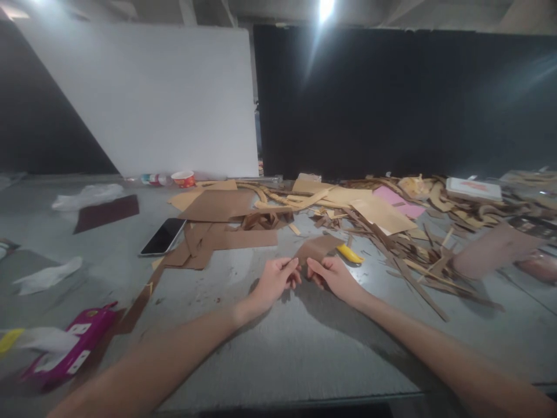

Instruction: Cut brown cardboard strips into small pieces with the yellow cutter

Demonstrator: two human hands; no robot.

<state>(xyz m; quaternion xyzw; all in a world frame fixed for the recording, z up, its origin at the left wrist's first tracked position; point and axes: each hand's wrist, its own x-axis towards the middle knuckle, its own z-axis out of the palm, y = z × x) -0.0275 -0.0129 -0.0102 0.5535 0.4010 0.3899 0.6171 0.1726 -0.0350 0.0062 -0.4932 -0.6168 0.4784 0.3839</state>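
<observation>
Both hands pinch the near edge of a small brown sheet (319, 247), which looks like thin leather or card. My left hand (278, 278) grips its left corner between thumb and fingers. At the near right part of the same sheet, my right hand (333, 277) is closed in a similar pinch. The sheet slants up and away from me over the grey table. Just beyond my right hand lies a yellow tool (350, 253), perhaps a cutter, partly covered by the sheet, so its kind is unclear.
Brown sheets (243, 238) and a phone (163, 237) lie to the left. Strips and offcuts (418, 264) spread across the right and back. A magenta packet (82, 342) is at the near left. Along the back stand a red paper cup (183, 179) and a white box (474, 189).
</observation>
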